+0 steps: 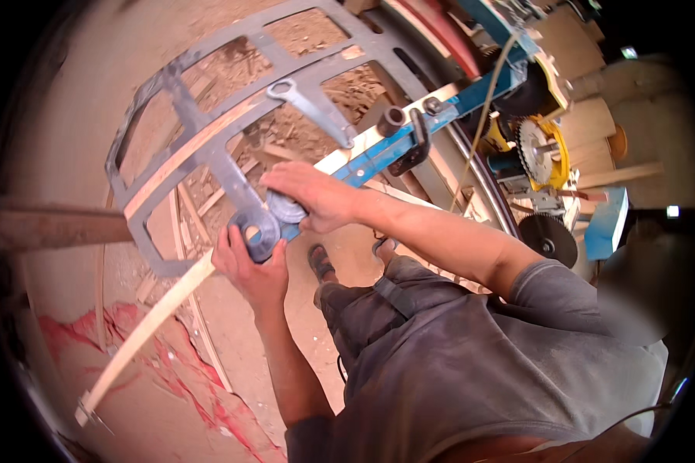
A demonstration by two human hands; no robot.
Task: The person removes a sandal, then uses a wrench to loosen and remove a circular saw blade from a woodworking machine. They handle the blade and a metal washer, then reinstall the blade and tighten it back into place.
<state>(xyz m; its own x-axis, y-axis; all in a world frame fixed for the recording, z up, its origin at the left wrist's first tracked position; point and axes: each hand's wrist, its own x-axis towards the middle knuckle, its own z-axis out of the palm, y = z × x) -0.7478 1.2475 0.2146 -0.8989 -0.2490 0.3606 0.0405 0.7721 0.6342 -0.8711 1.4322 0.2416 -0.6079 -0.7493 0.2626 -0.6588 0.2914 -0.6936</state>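
Observation:
My left hand (pixel 251 270) is closed around a thick grey metal ring (pixel 260 234) with a hole through its middle. Its thumb and fingers lie on either side of the ring. Right beside it, my right hand (pixel 313 197) curls over a grey round, disc-like piece (pixel 284 207), partly hidden under the palm. Both round pieces are close together above the end of a blue metal bar (pixel 378 154). A large grey ring spanner (pixel 313 112) lies beyond the hands, across the dark slatted metal frame (pixel 212 135).
Wood scraps (pixel 301 35) litter the ground beneath the frame. At the right stand a toothed circular saw blade (pixel 534 152) in a yellow housing and a darker disc (pixel 547 239). A long wooden strip (pixel 147 332) sticks out lower left, above a torn red sheet (pixel 170 363).

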